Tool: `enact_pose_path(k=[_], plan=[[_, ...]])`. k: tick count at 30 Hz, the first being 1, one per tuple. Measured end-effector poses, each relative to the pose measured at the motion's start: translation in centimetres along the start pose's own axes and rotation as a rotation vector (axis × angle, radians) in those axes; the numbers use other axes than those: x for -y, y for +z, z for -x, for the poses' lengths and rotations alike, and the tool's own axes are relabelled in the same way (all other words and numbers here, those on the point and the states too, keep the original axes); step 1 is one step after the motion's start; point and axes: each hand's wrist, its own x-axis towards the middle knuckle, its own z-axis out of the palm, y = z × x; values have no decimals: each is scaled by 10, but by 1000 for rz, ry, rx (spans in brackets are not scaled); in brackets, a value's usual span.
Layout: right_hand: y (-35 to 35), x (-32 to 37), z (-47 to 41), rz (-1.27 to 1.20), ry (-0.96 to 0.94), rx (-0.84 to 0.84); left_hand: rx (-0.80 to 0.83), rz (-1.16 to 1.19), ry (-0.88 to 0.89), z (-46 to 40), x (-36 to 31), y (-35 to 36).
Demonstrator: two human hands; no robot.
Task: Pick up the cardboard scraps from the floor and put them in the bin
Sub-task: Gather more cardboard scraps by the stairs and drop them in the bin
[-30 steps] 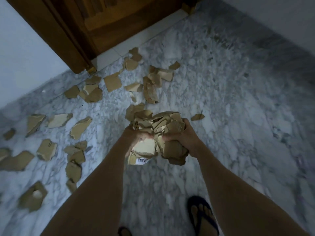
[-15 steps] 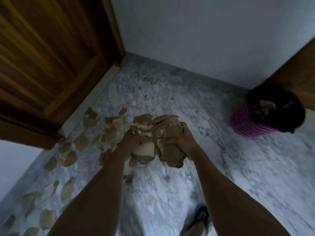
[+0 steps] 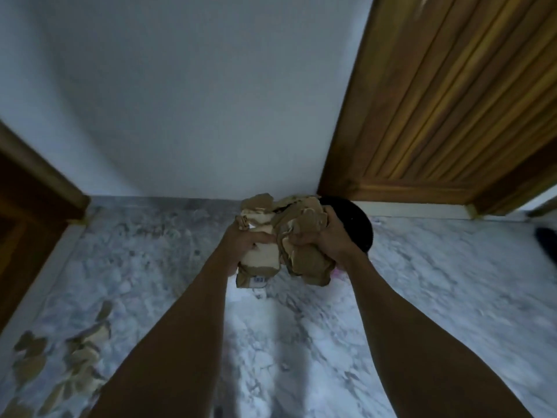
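Hands first: my left hand [image 3: 244, 239] and right hand [image 3: 327, 236] both curl tightly round one bundle of cardboard scraps [image 3: 283, 236], fingers pressed into it from either side, held out at arm's length above the marble floor [image 3: 422, 282]. One piece with a barcode label hangs low under the left hand and looks the likeliest to slip. Directly behind the bundle, partly hidden by the right hand, sits the bin [image 3: 358, 227], showing as a dark rounded shape near the foot of the wooden door [image 3: 452, 101] and the pale wall [image 3: 196, 101]. I judge the step in hand to be the carry: keep both hands squeezing inward, bring the bundle squarely over the bin's mouth, lower it close, then release together. More loose scraps [image 3: 81, 354] lie on the floor at lower left, so further trips remain.
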Motion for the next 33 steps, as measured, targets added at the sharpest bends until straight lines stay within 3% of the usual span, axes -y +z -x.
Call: enact_pose_path(k=[9,17,25,30,33], plan=[[-154,-26,-140,-42,142,-221,229,-113,-68,-198,-22,143],[-217,-144,-279,-74,284,-243,212,-204,-188,-361,68,205],[-236,-254,-360,-42,389,-175,81,-209,-307,-436,153,234],[-232,-273,-376,38,458,-107,79,-262,-385,-438,188,229],[-233,-270,-379,128,493,42,32,-215,-452,-426,196,227]])
